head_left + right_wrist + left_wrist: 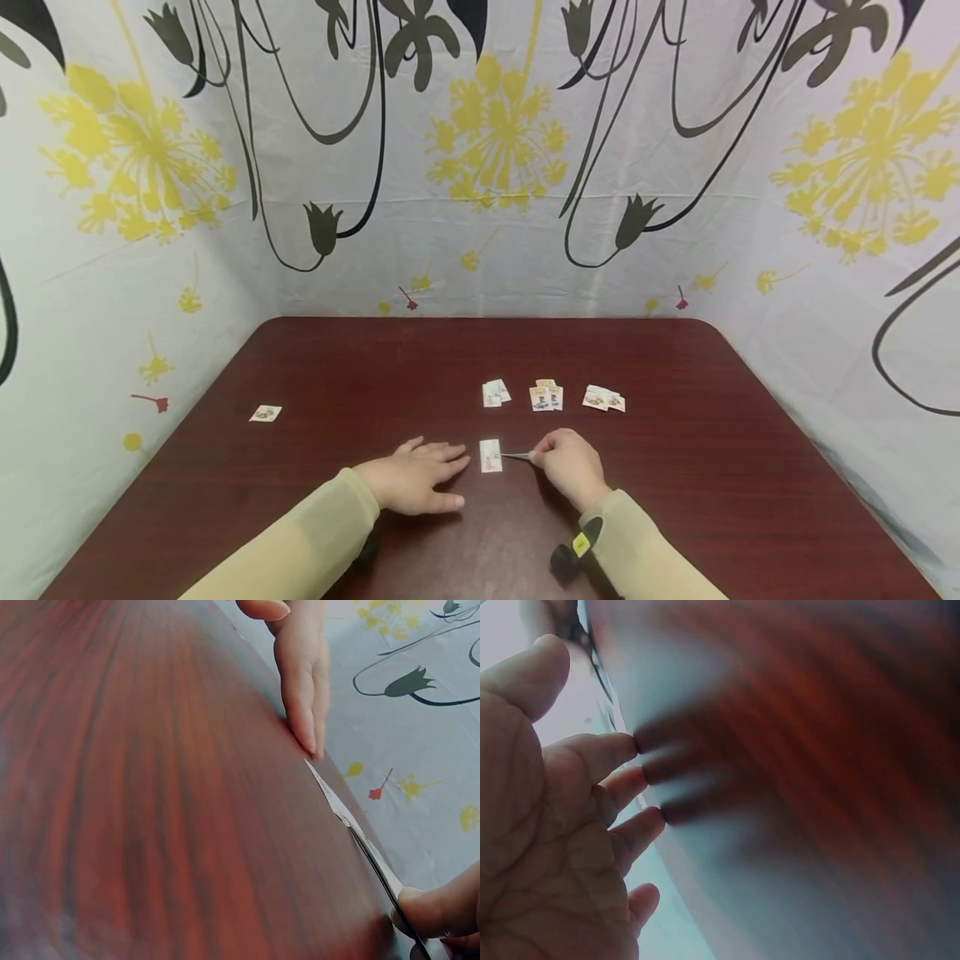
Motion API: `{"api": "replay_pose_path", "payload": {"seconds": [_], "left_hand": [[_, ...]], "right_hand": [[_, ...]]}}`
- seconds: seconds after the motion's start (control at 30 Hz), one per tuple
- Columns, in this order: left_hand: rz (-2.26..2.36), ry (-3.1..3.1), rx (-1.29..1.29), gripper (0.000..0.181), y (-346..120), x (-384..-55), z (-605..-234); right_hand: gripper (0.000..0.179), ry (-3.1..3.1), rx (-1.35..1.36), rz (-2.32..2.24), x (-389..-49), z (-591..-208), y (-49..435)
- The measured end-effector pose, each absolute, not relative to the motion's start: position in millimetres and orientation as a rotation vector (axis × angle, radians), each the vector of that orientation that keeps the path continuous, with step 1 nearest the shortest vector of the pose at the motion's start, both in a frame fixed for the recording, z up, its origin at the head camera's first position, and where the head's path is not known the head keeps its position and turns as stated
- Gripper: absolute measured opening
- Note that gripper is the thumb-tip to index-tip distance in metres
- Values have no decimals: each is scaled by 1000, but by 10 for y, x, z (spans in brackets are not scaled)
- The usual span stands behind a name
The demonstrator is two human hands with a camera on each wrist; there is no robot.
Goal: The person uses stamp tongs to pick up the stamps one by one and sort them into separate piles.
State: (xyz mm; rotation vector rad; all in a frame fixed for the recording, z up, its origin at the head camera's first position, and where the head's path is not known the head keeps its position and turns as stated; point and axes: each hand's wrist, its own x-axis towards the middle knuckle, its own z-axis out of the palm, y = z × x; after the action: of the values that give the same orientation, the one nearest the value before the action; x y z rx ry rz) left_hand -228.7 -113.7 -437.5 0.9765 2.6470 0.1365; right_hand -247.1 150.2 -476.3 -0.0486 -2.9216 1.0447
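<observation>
In the head view my right hand [573,468] pinches a pair of slim tweezers [517,456] that point left. Their tip meets the right edge of a small white printed card [491,456]. The right wrist view shows the card [328,791] nearly edge-on, with the tweezers [379,871] at its near end and my thumb [439,907] on their shaft. My left hand [416,477] is palm down just left of the card, fingers spread and apart from it. In the left wrist view the palm [547,825] shows, fingertips close to the tabletop.
Behind the card stand three small groups of overlapping cards: left [492,393], middle [547,396] and right [603,398]. A single card [266,413] lies far left on the dark red wooden table [375,358]. Patterned cloth [450,250] hangs around the table's back and sides.
</observation>
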Motion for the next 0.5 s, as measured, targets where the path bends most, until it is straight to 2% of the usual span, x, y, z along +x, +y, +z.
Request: {"api": "replay_pose_path", "payload": {"seconds": [0.5], "left_hand": [[303, 2781, 514, 70, -2232, -2513, -4377]], "right_hand": [[14, -2913, -30, 1045, -2452, -4762, 1492]]}}
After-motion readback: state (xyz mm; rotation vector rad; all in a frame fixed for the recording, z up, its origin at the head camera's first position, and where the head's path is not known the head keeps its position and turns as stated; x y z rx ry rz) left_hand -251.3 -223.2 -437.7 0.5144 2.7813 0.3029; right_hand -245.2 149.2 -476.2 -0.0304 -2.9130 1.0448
